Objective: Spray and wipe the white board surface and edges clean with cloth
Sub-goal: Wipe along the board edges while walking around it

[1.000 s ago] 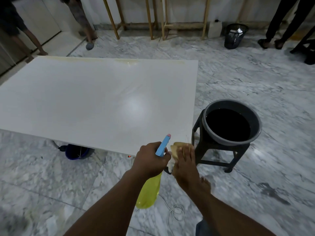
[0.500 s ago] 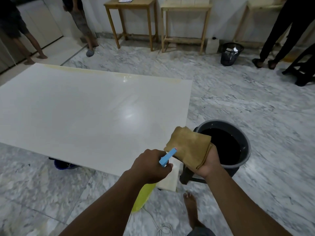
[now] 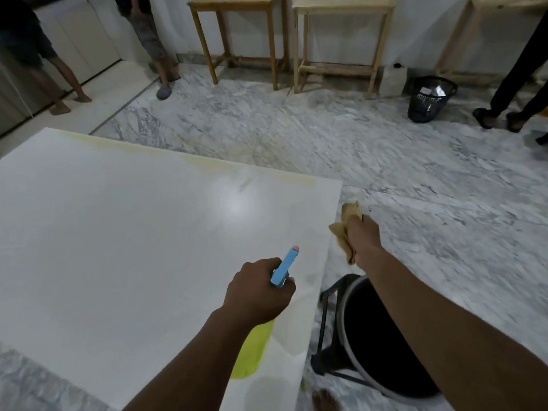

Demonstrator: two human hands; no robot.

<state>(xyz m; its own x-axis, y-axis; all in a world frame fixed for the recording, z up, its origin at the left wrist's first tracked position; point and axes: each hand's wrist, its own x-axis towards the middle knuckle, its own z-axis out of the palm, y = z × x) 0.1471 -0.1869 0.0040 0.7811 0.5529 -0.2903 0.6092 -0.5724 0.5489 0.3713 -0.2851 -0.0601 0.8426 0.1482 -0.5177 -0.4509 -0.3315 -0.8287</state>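
Observation:
A large white board (image 3: 124, 238) lies flat above the marble floor, with a yellowish stain along its far edge. My left hand (image 3: 258, 295) is over the board's near right part, gripping a spray bottle (image 3: 283, 268) with a blue head and a yellow-green body below my wrist. The nozzle points toward the far side. My right hand (image 3: 363, 238) is at the board's right edge, closed on a crumpled tan cloth (image 3: 345, 229) that touches or nearly touches that edge.
A dark bucket of water (image 3: 382, 342) sits on a black stool under my right forearm, beside the board's right edge. Wooden tables (image 3: 246, 31) stand along the far wall, a black mesh bin (image 3: 430, 97) at back right. People's legs stand at far left and right.
My right hand lifted the cloth from the board's near corner and carried it forward along the right edge. My view moved closer over the board, and the spray bottle now points across it.

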